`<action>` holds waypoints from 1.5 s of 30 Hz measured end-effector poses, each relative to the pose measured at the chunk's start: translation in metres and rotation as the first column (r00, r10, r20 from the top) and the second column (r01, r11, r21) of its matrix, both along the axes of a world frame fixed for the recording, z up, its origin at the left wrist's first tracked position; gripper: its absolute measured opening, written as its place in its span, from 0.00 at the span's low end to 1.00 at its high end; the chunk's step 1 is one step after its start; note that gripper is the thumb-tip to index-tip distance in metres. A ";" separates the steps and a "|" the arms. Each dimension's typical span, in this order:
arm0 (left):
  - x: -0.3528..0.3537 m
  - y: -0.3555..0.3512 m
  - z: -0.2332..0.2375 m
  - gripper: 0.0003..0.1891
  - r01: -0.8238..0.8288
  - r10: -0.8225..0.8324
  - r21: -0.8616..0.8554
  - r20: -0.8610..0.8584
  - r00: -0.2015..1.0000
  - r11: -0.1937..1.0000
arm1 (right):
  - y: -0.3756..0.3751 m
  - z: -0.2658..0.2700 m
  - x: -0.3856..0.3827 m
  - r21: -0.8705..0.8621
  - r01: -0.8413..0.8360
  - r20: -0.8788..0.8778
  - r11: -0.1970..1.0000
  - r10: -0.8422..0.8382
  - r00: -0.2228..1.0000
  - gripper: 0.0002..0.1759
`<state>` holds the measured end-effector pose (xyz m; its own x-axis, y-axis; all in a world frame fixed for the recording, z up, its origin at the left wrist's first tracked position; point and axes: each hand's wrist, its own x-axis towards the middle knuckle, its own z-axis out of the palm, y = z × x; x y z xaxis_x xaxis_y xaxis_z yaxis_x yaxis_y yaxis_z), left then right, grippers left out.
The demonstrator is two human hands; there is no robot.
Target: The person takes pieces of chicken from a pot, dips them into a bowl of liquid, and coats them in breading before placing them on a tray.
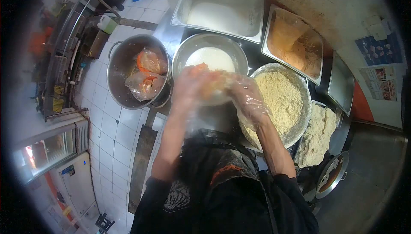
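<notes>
Over the steel bowl of white liquid [209, 60], a blurred orange-red piece of meat [212, 86] stretches between my two hands. My left hand [192, 86] grips its left end, with the fingers smeared by motion. At its paler right end is my right hand [250, 101], in a clear plastic glove, with its fingers closed on the edge. Just right of that hand stands a wide bowl of pale yellow crumbly flour [282, 99]. The meat's exact cut cannot be made out.
On the left is a deep pot [117, 77] with plastic bags of orange-red food [150, 64]. Steel pans of white liquid [218, 15] and orange powder [295, 41] line the back. Coated flat pieces [317, 135] lie at right, near a round pan [333, 174].
</notes>
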<state>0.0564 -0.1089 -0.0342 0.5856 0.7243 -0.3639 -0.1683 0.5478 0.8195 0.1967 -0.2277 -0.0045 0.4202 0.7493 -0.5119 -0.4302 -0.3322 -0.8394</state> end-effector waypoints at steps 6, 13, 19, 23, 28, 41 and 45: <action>-0.010 -0.002 0.009 0.13 0.107 0.006 0.375 -0.288 0.958 0.921 | -0.008 0.007 0.001 0.142 0.077 0.029 0.987 -0.082 0.996 0.22; -0.006 -0.024 0.020 0.15 0.091 -0.037 0.439 -0.129 0.991 0.894 | -0.001 0.006 -0.009 0.217 -0.063 0.134 0.974 0.034 0.990 0.26; -0.015 -0.031 0.022 0.23 -0.094 0.097 -0.025 0.247 0.964 0.995 | -0.012 0.037 -0.013 0.182 -0.003 0.025 0.983 -0.002 1.000 0.23; -0.019 -0.025 0.041 0.28 0.144 -0.132 -0.050 0.193 0.972 0.988 | -0.021 0.041 -0.006 0.183 -0.143 0.123 0.973 0.122 0.985 0.23; -0.023 -0.020 0.052 0.28 0.429 -0.430 -0.035 -0.087 0.899 0.903 | -0.022 0.045 -0.006 0.334 -0.067 0.030 0.940 0.061 0.998 0.25; -0.022 -0.045 0.056 0.21 0.208 -0.257 0.274 0.157 0.954 0.939 | -0.069 0.052 -0.009 0.235 -0.026 0.374 0.972 -0.066 0.925 0.19; -0.029 -0.065 0.096 0.19 0.196 -0.214 0.100 0.637 0.741 0.975 | -0.104 0.065 -0.013 0.172 0.010 0.387 0.985 -0.077 0.919 0.19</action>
